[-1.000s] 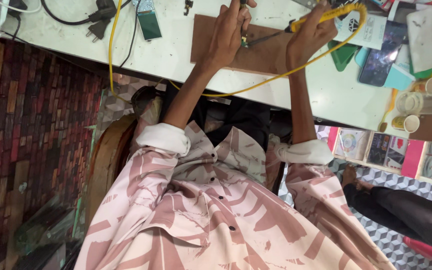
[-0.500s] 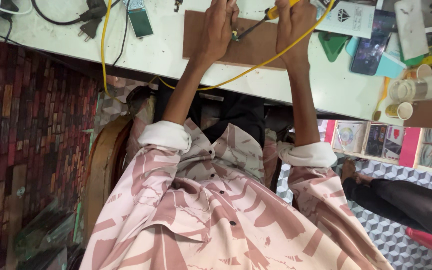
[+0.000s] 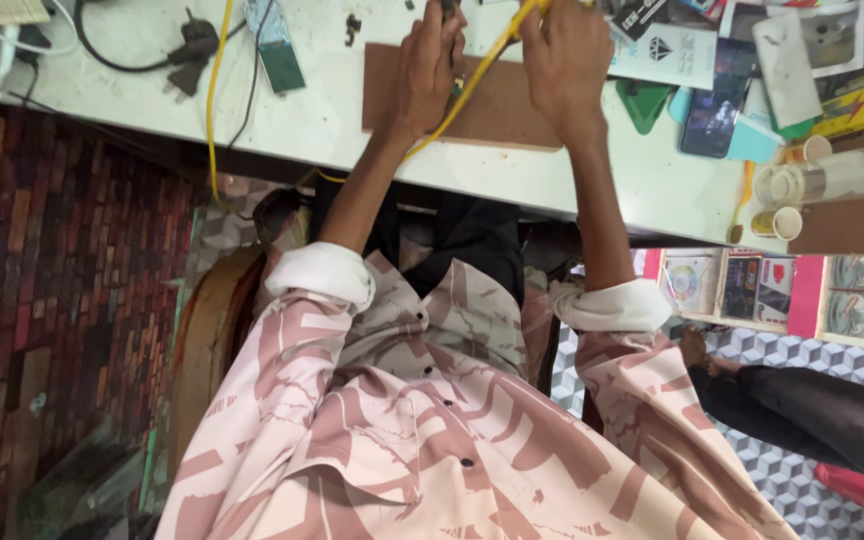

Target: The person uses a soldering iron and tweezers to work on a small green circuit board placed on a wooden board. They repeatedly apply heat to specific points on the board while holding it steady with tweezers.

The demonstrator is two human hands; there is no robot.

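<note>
A yellow cable (image 3: 472, 78) runs slantwise across the brown board (image 3: 497, 115) at about twelve o'clock on the white table (image 3: 332, 125), passing between both hands up to the top edge of the view. The left hand (image 3: 430, 62) is clenched around a small dark tool that is mostly cut off, and the right hand (image 3: 564, 55) is closed on the cable's upper end. At two o'clock lie a dark phone (image 3: 714, 108) and a green triangular piece (image 3: 646, 103), at three o'clock small cups (image 3: 784, 220), and at eleven o'clock a black plug (image 3: 192, 45).
</note>
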